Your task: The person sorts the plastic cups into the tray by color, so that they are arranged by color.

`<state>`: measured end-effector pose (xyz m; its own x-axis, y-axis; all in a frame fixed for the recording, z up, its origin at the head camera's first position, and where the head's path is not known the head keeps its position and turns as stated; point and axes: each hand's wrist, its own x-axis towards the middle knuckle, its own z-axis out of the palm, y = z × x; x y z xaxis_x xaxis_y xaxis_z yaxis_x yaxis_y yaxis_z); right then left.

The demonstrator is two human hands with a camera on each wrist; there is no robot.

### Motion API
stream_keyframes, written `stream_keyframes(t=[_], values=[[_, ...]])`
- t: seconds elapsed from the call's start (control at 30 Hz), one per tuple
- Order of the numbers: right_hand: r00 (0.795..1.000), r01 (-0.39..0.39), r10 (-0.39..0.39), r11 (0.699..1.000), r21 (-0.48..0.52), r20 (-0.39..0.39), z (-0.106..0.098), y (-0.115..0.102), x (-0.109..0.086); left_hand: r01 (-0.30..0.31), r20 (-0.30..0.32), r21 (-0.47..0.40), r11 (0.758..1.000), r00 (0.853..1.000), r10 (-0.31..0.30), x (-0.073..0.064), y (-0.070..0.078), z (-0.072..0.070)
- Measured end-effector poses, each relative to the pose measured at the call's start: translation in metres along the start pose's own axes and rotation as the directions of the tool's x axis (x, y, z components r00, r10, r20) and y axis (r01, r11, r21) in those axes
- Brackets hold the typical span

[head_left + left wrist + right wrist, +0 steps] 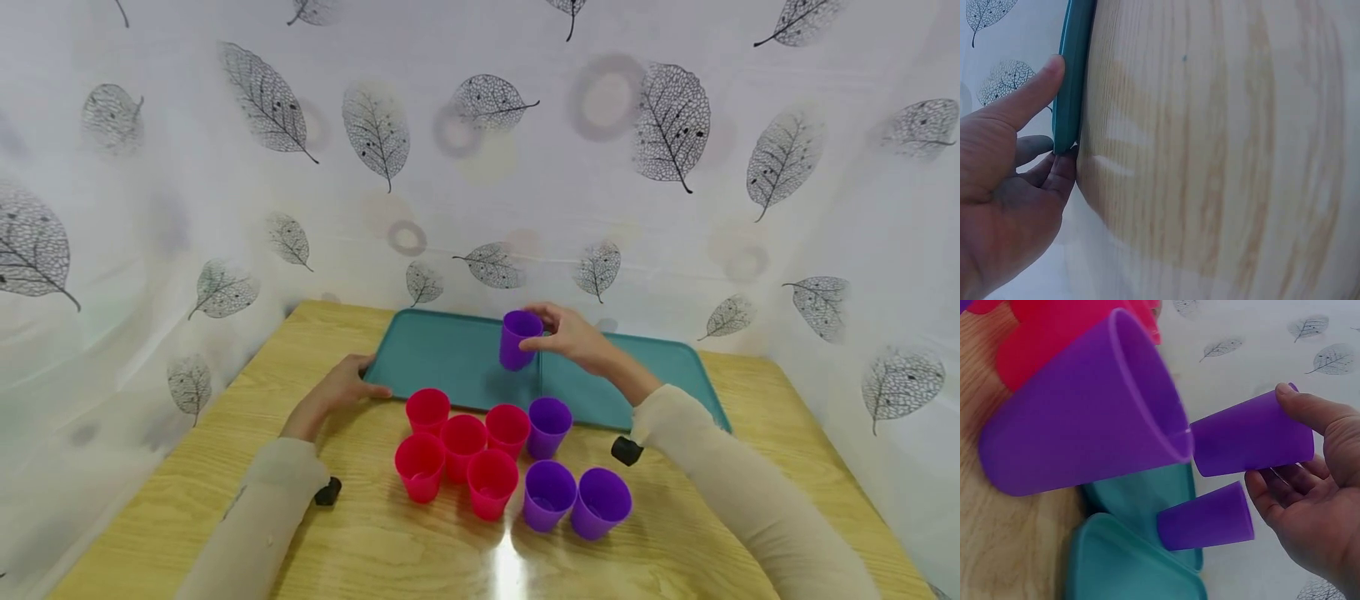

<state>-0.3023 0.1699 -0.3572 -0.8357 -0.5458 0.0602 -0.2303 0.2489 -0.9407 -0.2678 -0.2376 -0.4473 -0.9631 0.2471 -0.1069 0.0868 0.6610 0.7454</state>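
Note:
My right hand (573,337) holds a purple plastic cup (517,340) upright above the teal trays, thumb on the near side and fingers behind it. In the right wrist view, a second purple cup (1207,519) stands on a tray beyond that hand; I cannot pick it out in the head view. At the front left corner of the left teal tray (435,350), my left hand (345,390) grips the rim. The left wrist view shows its thumb on one side of the tray edge (1072,81) and its fingers round the corner.
Several red cups (463,446) stand in a cluster on the wooden table (360,542) before the trays. Three purple cups (549,496) stand to their right. Beside the left tray lies a right teal tray (652,367). Leaf-print curtain (487,208) hangs behind.

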Motion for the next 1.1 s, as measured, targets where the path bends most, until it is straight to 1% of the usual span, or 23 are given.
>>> stream_keyframes(t=[0.1, 0.33, 0.57, 0.7, 0.9, 1.1], values=[[1.0, -0.005, 0.005, 1.0, -0.018, 0.006, 0.002, 0.009, -0.003, -0.003, 0.001, -0.003, 1.0, 1.0, 0.003, 0.0, 0.001, 0.0], [0.999, -0.045, 0.045, 0.998, -0.05, 0.006, 0.004, 0.023, -0.011, 0.007, -0.001, 0.0, 1.0, 1.0, -0.007, 0.0, 0.003, 0.001], [0.997, -0.071, 0.072, 0.994, -0.084, 0.011, 0.009, 0.034, -0.017, 0.008, 0.001, -0.008, 1.0, 1.0, -0.008, -0.002, 0.005, 0.001], [0.998, -0.066, 0.066, 0.993, -0.099, 0.0, 0.013, 0.039, -0.018, 0.01, -0.002, -0.011, 1.0, 1.0, -0.01, -0.001, 0.005, 0.0], [0.999, -0.047, 0.048, 0.993, -0.108, 0.005, 0.016, 0.052, -0.019, 0.009, -0.003, -0.001, 1.0, 1.0, -0.009, -0.002, 0.004, 0.001], [0.999, -0.039, 0.038, 0.994, -0.099, -0.013, 0.018, 0.054, -0.02, 0.011, -0.003, -0.005, 1.0, 1.0, -0.011, -0.002, 0.005, 0.001]])
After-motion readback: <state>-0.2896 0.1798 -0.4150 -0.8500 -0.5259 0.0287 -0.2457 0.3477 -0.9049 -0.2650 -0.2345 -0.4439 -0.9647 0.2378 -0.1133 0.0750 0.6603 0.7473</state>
